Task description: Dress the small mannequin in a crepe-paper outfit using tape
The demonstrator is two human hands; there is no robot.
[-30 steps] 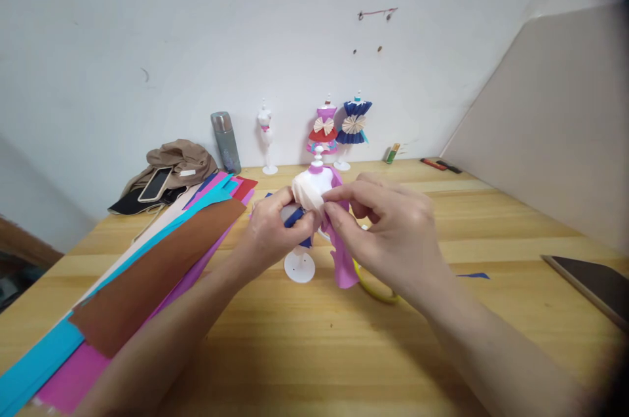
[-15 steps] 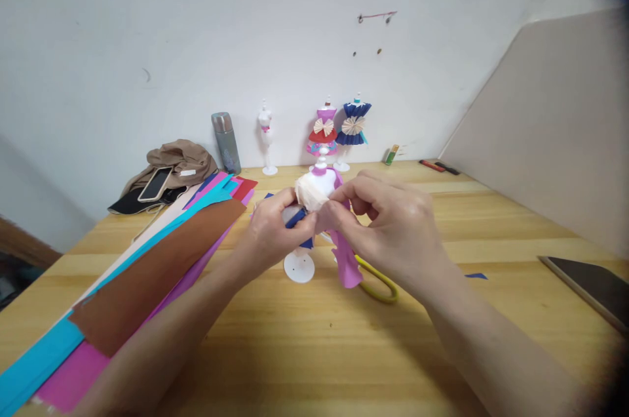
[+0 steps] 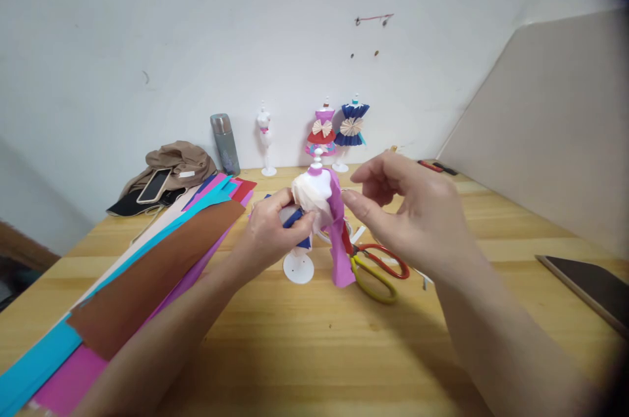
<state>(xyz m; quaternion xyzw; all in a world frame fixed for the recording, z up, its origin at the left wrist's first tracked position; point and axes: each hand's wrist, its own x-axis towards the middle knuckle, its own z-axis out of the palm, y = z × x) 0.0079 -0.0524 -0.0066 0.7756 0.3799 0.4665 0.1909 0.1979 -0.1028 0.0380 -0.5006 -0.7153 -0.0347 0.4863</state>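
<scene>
A small white mannequin (image 3: 322, 182) on a round white base (image 3: 298, 269) leans slightly in front of me. Cream crepe paper (image 3: 308, 197) wraps its chest, and a purple paper strip (image 3: 340, 253) hangs down its right side. Dark blue paper (image 3: 293, 218) shows lower, partly behind my fingers. My left hand (image 3: 278, 223) is closed around the mannequin's torso, thumb in front. To the right, my right hand (image 3: 410, 207) is off the mannequin with thumb and fingers apart and nothing between them. Scissors (image 3: 376, 269) with red and yellow handles lie beneath it.
Coloured paper strips (image 3: 162, 266) spread along the left, near a brown cloth (image 3: 181, 161) and a phone (image 3: 154, 186). A flask (image 3: 225, 145), a bare mannequin (image 3: 265, 135) and two dressed mannequins (image 3: 322, 132) stand by the wall. A dark flat object (image 3: 590, 286) lies at right.
My right hand has let go of the cream paper and drawn back to the right, its fingers parting. More of the scissors shows. My left hand keeps its hold.
</scene>
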